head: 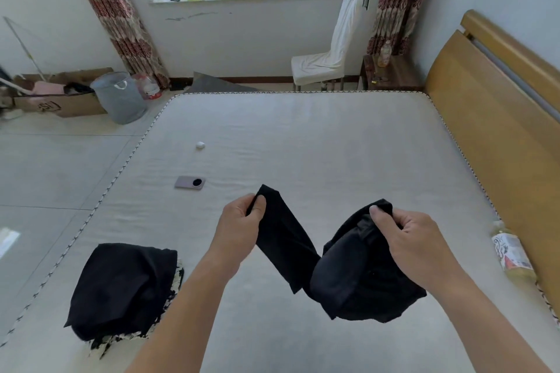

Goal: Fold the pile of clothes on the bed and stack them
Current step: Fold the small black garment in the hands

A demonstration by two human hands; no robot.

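Head view: left hand (242,221) and right hand (409,236) pinching black garment (348,275) above bed (303,136); folded stack (121,288) near left.

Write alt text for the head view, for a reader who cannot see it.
Two hands hold up a black garment over a bare mattress: the left hand pinches one end, the right hand grips the bunched other end. A folded stack lies at the near left; a phone lies farther back, a bottle by the headboard.
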